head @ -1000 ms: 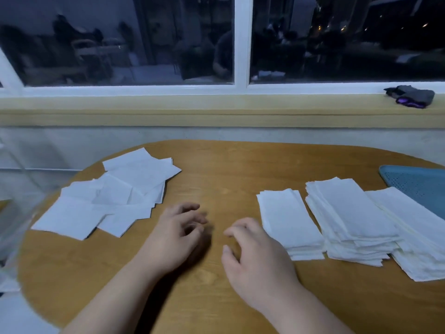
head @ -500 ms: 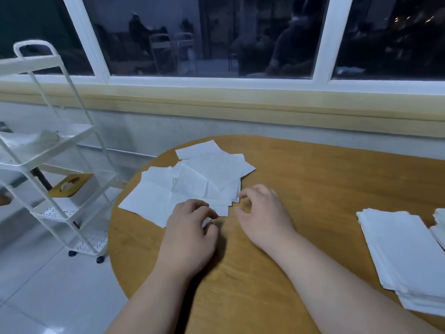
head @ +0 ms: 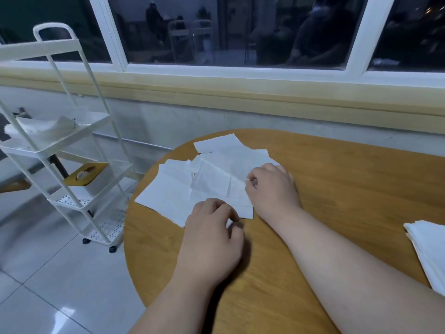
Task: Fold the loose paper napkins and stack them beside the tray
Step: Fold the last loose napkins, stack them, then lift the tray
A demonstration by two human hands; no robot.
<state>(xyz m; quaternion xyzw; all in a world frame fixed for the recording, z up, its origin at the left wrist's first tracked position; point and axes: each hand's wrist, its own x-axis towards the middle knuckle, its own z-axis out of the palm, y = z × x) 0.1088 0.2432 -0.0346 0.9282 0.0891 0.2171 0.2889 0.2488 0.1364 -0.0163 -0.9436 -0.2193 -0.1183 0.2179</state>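
Note:
A loose heap of white paper napkins (head: 207,179) lies unfolded at the far left of the round wooden table (head: 349,189). My right hand (head: 272,186) pinches the right edge of one napkin in the heap between thumb and fingers. My left hand (head: 212,237) pinches a napkin corner at the heap's near edge. A stack of folded napkins (head: 428,249) shows at the right border of the view. The tray is out of view.
A white wire trolley (head: 69,165) with three shelves stands on the tiled floor left of the table, holding white paper and a yellow-lidded box (head: 84,174). A window sill (head: 240,92) runs behind the table.
The view has swung left, away from the folded stacks. Both hands have moved from bare table onto the loose heap and closed on napkin edges.

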